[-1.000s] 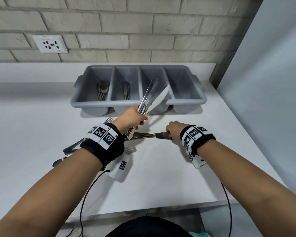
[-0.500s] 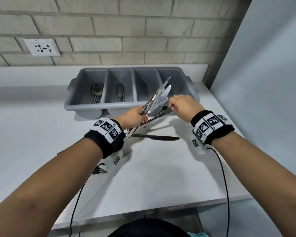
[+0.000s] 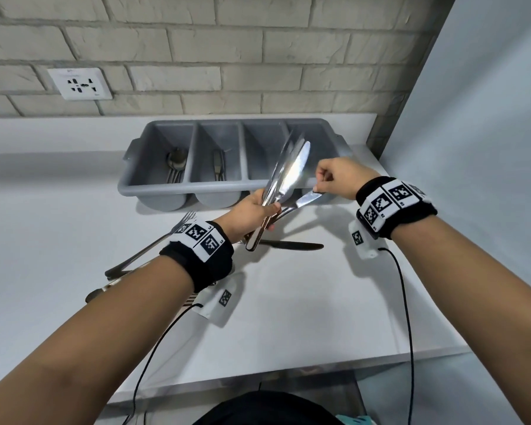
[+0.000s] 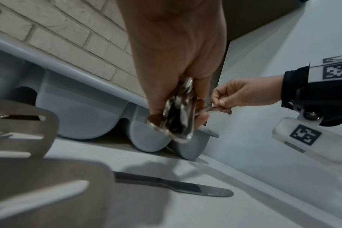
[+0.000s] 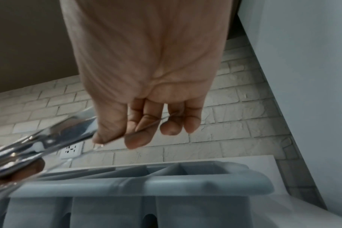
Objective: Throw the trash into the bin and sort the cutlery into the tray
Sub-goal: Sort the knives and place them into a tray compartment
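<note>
My left hand grips a bundle of steel knives by the handles, in front of the grey cutlery tray, blades slanting up over its right half. My right hand pinches the blade tip of one more knife, whose handle lies against the bundle in the left fist. In the left wrist view the bundle's handle ends stick out under the left hand, with the right hand beside them. The right wrist view shows the thin blade between thumb and fingers.
A dark knife lies on the white counter below the hands. Forks lie partly under my left forearm. Spoons sit in the tray's first compartment, and more cutlery in the second. A wall closes the right side.
My right hand rose from the counter with a knife and brought it to the bundle in my left hand. One knife stayed on the counter. The left hand lifted slightly toward the tray.
</note>
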`<state>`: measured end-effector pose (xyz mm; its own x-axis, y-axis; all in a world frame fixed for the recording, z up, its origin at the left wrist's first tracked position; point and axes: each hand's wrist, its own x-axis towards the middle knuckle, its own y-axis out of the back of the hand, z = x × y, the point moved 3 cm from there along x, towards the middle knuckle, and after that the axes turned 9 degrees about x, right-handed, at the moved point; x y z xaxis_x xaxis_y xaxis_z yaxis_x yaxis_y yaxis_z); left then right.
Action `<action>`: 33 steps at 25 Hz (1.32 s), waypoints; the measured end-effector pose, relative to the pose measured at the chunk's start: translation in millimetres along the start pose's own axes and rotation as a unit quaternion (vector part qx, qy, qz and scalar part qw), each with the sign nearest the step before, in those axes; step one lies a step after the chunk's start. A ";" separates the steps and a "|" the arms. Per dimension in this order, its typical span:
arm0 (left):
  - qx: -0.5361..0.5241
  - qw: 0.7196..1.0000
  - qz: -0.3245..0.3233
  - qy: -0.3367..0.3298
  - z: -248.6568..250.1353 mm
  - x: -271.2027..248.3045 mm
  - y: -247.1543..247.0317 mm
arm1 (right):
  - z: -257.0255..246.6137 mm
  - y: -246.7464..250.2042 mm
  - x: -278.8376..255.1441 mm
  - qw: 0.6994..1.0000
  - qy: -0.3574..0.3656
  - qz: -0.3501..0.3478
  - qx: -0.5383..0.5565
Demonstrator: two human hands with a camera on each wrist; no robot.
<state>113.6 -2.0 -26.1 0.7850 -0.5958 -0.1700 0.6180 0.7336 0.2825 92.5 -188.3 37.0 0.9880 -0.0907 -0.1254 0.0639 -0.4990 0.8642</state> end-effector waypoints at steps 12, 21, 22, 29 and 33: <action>-0.074 0.994 0.062 0.058 -5.0 -6.1 22.4 | 18.8 -96.6 -9.1 0.988 -0.054 -0.120 -0.081; 0.000 0.996 0.052 0.076 -6.4 -6.7 26.7 | 29.6 -103.6 -6.6 0.979 -0.064 -0.138 -0.132; 0.015 0.996 0.052 0.074 -5.1 -6.1 27.9 | 28.7 -90.0 -7.1 0.987 -0.062 -0.102 -0.107; 0.035 0.997 0.044 0.048 9.3 5.6 19.1 | -31.4 8.6 -13.9 0.978 0.082 0.117 0.150; -0.014 0.999 -0.017 0.047 15.5 4.2 8.0 | -40.5 6.7 -4.9 0.917 0.084 0.158 0.356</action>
<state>121.2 -3.6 -9.9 0.7635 -0.5879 -0.2671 0.6441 0.7232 0.2494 93.8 -156.3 63.2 0.9526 -0.2246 0.2051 -0.2796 -0.9123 0.2993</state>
